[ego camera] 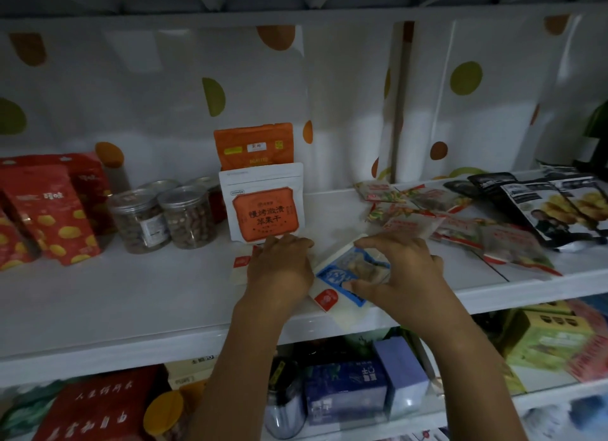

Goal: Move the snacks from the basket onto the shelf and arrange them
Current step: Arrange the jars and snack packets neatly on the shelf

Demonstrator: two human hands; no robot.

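A white shelf holds the snacks. My right hand grips a flat blue-and-white snack packet that lies tilted near the shelf's front edge, thumb under and fingers over it. My left hand lies palm down on a pale packet with a red seal, just left of the blue one. Directly behind my left hand stands a white pouch with an orange label, and an orange pouch stands behind that. The basket is not in view.
Red bags and clear jars of nuts stand on the left. Several red-and-green packets and black chip bags lie on the right. The lower shelf holds blue boxes, a red box and green boxes.
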